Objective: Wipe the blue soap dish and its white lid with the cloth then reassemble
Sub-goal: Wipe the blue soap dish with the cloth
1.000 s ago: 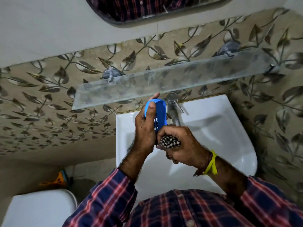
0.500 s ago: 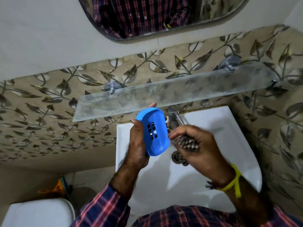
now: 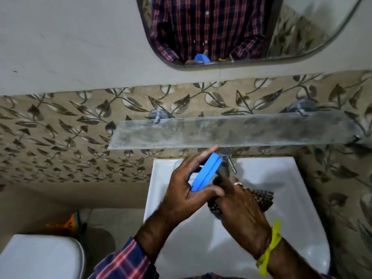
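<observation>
**Blue dish turned edge-on over the basin**

Change from half a second ago: the blue soap dish (image 3: 207, 172) then showed its slotted face to the camera; now only its thin edge shows, tilted with the far end to the right. The view has tipped up, so more of the mirror (image 3: 251, 33) is in frame.

Left hand (image 3: 187, 190): fingers extended along the far side of the dish, thumb curled across its near end, gripping it. Right hand (image 3: 239, 206): fingers curled round the patterned cloth (image 3: 263, 198), which is bunched against the near right end of the dish. A yellow band (image 3: 269, 250) is on the right wrist.

Surroundings: the dish is held above the white sink (image 3: 302, 208), just near of the tap (image 3: 226, 162). A glass shelf (image 3: 221, 131) runs along the leaf-patterned wall tiles (image 3: 60, 127). White toilet lid (image 3: 40, 256) at near left.

Containers: no contents discernible in the dish from this angle; the white lid cannot be made out.
</observation>
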`<state>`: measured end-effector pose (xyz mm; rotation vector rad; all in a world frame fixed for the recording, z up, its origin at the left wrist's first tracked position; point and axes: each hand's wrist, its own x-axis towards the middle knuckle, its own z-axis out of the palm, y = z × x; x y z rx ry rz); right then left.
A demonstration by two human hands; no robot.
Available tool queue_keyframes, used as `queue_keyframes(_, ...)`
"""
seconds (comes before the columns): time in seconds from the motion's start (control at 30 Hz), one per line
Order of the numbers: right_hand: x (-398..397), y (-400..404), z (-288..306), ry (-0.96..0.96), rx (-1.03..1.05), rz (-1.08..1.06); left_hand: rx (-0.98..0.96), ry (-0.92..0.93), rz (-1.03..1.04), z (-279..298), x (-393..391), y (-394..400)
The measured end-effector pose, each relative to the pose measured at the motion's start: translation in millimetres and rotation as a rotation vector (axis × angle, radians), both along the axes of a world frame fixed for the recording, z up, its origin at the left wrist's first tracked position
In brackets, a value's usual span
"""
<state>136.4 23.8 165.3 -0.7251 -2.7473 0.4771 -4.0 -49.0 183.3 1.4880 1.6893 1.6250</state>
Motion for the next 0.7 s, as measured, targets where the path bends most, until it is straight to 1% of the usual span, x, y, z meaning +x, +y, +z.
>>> queue_keyframes(0.03,3.9,8.2,-1.2,0.047,-0.076,-0.017,0.003,0.089,0.026,1.9,-4.7,-0.3)
queue_keyframes(0.1,12.3,25.1,2.5,0.285,-0.266,-0.124,-0.009,0.229,0.083,4.1,-14.4,-0.9)
queue_keyframes(0.13,15.6,31.6,6.9,0.407,-0.32,-0.196,-0.03,0.274,0.099,3.7,-17.7,-2.1)
queue_keyframes(0.2,16.9,38.1,17.5,0.558,-0.289,-0.28,-0.068,0.356,0.139,1.0,-20.1,-5.2)
queue_keyframes(0.23,15.9,36.5,23.1,0.609,-0.242,-0.278,-0.082,0.382,0.174,-0.6,-18.5,-6.5)
queue_keyframes(0.3,11.4,26.8,31.9,0.689,-0.097,-0.197,-0.132,0.409,0.254,-2.0,-10.3,-6.7)
queue_keyframes(0.37,3.7,10.1,40.5,0.681,0.06,-0.086,-0.175,0.414,0.309,-1.6,-0.4,-5.2)
queue_keyframes(0.47,-5.9,-10.4,36.8,0.589,0.188,0.026,-0.166,0.31,0.383,1.4,5.4,-8.8)
queue_keyframes(0.5,-4.6,-13.9,32.9,0.575,0.193,0.035,-0.148,0.297,0.397,2.2,5.3,-11.5)
queue_keyframes(0.6,-2.3,-15.2,22.9,0.577,0.154,-0.01,-0.132,0.377,0.44,5.8,10.9,-19.9)
queue_keyframes(0.7,-13.3,-19.8,21.2,0.624,0.116,-0.047,-0.1,0.313,0.466,7.5,11.3,-20.3)
